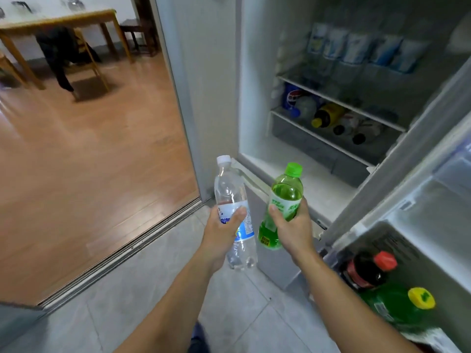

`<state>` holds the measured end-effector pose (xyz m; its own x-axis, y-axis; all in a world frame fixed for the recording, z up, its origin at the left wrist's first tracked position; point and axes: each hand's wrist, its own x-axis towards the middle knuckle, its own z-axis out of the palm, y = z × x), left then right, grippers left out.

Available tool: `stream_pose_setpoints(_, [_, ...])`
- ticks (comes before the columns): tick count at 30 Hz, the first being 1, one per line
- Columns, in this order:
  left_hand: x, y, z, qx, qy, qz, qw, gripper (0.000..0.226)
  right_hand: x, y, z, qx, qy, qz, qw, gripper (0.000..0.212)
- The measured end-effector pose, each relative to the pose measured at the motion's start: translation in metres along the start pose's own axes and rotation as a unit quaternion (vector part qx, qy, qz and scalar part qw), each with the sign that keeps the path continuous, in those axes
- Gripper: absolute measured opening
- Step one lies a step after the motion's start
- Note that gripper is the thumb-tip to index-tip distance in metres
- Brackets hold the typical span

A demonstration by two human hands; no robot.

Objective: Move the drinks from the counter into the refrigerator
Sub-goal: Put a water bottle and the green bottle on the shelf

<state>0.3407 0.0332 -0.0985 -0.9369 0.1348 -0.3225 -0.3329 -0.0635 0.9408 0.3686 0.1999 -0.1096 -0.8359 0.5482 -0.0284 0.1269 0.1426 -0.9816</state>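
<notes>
My left hand grips a clear water bottle with a white cap and blue label, held upright. My right hand grips a green drink bottle with a green cap, also upright. Both bottles hang in front of the open refrigerator. Its lower shelf holds several bottles lying on their sides, among them a blue-capped cola and a yellow-capped one. The upper shelf carries a row of white and blue cartons. The open door's bin at the right holds a red-capped dark bottle and a yellow-capped green bottle.
The fridge's bottom ledge shows bare white surface. A sliding-door track divides the grey tile floor from a wooden floor at the left. A wooden table and a chair with dark clothing stand far back left.
</notes>
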Motion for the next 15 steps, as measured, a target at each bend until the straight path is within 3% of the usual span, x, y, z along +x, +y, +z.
stream_pose_setpoints(6, [0.091, 0.045, 0.010, 0.034, -0.103, 0.012, 0.994, 0.031, 0.060, -0.024, 0.020, -0.021, 0.121, 0.012, 0.992, 0.051])
stream_pose_setpoints(12, [0.169, 0.103, 0.022, 0.057, -0.188, 0.031, 0.980, 0.051, 0.116, -0.067, 0.026, -0.010, 0.213, -0.005, 0.977, 0.037])
stream_pose_setpoints(15, [0.196, 0.124, 0.039, 0.055, -0.225, 0.045, 0.972, 0.040, 0.143, -0.092, 0.017, -0.013, 0.254, -0.041, 0.966, 0.042])
